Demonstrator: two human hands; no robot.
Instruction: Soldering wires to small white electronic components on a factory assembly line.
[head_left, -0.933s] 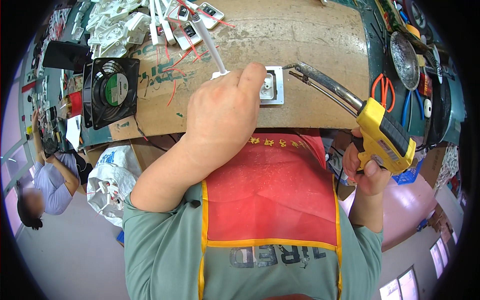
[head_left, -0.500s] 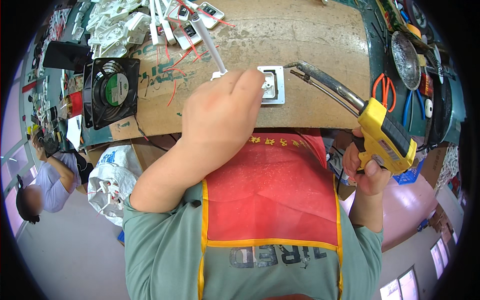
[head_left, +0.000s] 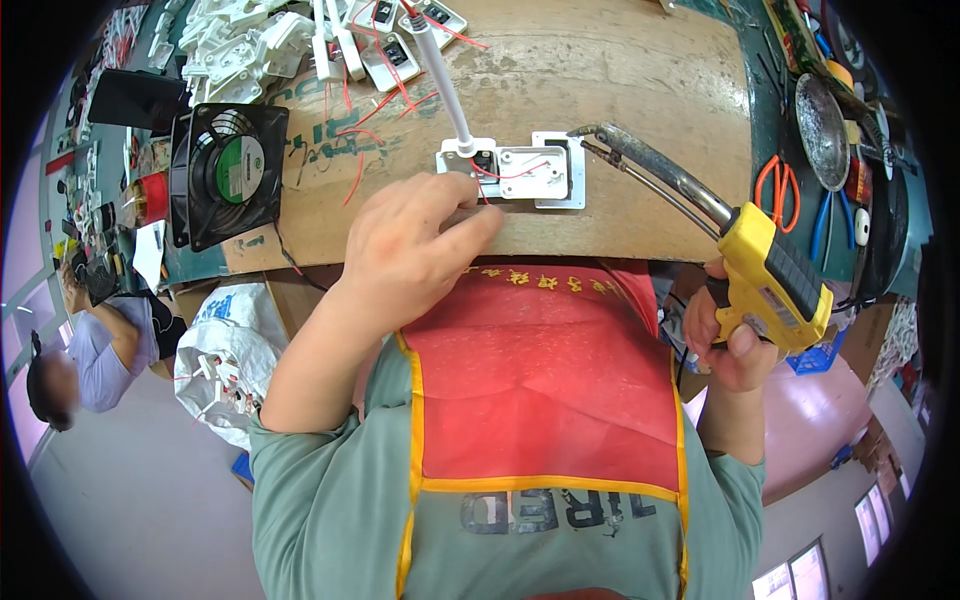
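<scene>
My right hand (head_left: 732, 345) is wrapped round the grip of a yellow soldering gun (head_left: 768, 275). Its dark metal tip (head_left: 600, 133) reaches left, by the upper edge of a square metal frame (head_left: 575, 195). A white plastic housing (head_left: 530, 180) overlaps this frame, open side up, with thin red wires inside. From the housing's left part a white tube (head_left: 442, 85) runs toward the far side. Bare and holding nothing visible, my left hand (head_left: 415, 240) is at the housing's near left edge, thumb and forefinger apart. Whether its fingertips touch the housing I cannot tell.
A black fan (head_left: 228, 175) stands left on the cardboard-covered bench (head_left: 640, 60). White plastic parts (head_left: 230, 55) are heaped at the far left. Orange-handled pliers (head_left: 777, 190) and a metal dish (head_left: 822, 130) lie right. A co-worker (head_left: 105, 355) sits far left.
My left hand has drawn back toward me and slightly left, uncovering the housing and its red wires, which now lie over the frame. The soldering gun stays about where it was.
</scene>
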